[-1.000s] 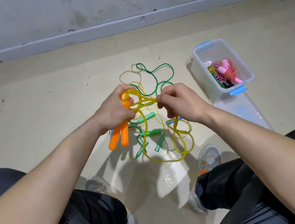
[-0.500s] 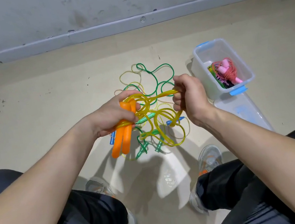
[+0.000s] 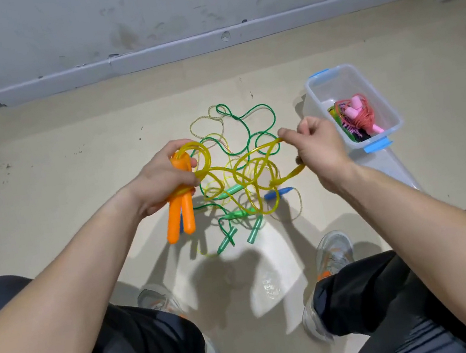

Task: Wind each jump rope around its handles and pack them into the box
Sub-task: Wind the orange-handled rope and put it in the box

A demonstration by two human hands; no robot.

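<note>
Head view, down past both forearms: left hand (image 3: 161, 182) clenched round the paired orange handles (image 3: 181, 215), gripping near their tops, with a loop or two of the yellow rope (image 3: 264, 149) already lying over them by the thumb. Right hand (image 3: 318, 152) pinching a strand of that rope between thumb and forefinger, drawn out sideways just short of the box (image 3: 343, 87). Rest of the yellow rope hanging slack in tangled curls between the two hands, above the green ropes (image 3: 247, 130) and the blue handle (image 3: 278, 193) on the floor. Judged as mid-wind, with most of the length left to go. To do it well: hold the handles side by side and steady; lift the slack clear of the floor pile so as not to snag green cord; shake out the curls before each turn; lay the turns snug and next to one another down the handles; feed with light tension from the right; tuck the last bit under a turn to hold the bundle together. Box open, near the right hand, holding a bundled pink rope (image 3: 358, 112) and something darker beneath, not readable; clear lid (image 3: 389, 162) beside it, hard to trace against the floor. Hidden: left fingertips behind the handles, the number of turns under the palm, the rope's run inside the knot of curls. Impossible to tell whether the yellow rope touches the floor pile, or how many ropes lie there.
</note>
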